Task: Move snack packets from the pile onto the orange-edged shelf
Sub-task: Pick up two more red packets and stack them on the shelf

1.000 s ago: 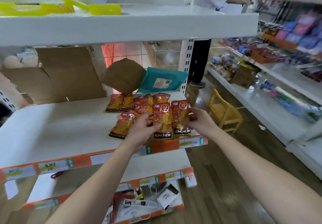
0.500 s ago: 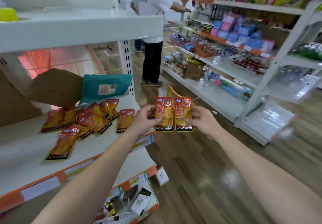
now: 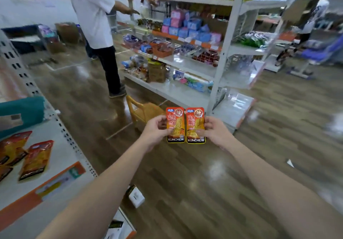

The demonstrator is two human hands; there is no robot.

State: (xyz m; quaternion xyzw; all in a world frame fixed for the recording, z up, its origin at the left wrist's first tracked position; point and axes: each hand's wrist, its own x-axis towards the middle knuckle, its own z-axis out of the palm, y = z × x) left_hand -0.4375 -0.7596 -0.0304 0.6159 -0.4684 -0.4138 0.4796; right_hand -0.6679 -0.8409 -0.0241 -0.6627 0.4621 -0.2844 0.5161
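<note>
Head view: two flat, glossy foil snack packets are held upright, side by side, in the air over the shiny wood-grain floor (image 3: 185,183), with their long edges meeting or nearly so. Each is a rounded rectangle, orange-red with a yellow picture and a black band at the bottom reading KONCHEW.

The left hand (image 3: 155,131) pinches the left packet (image 3: 175,125) at its outer edge, thumb on the front and fingers curled behind. The right hand (image 3: 213,132) pinches the right packet (image 3: 195,125) in the mirrored way.

Well to the left of the left hand and lower, the pile (image 3: 35,159) lies flat on a white metal shelf (image 3: 59,151) with an orange front strip. At least three similar packets show there, cut by the frame edge. One soft teal parcel (image 3: 22,112) sits behind them.

Just beyond the hands stands one small wooden chair (image 3: 144,112). Below the left forearm, one white box (image 3: 136,197) lies on the floor. Farther off, one person in a white shirt (image 3: 92,12) stands by a white shelving unit (image 3: 224,52) with orange strips.
</note>
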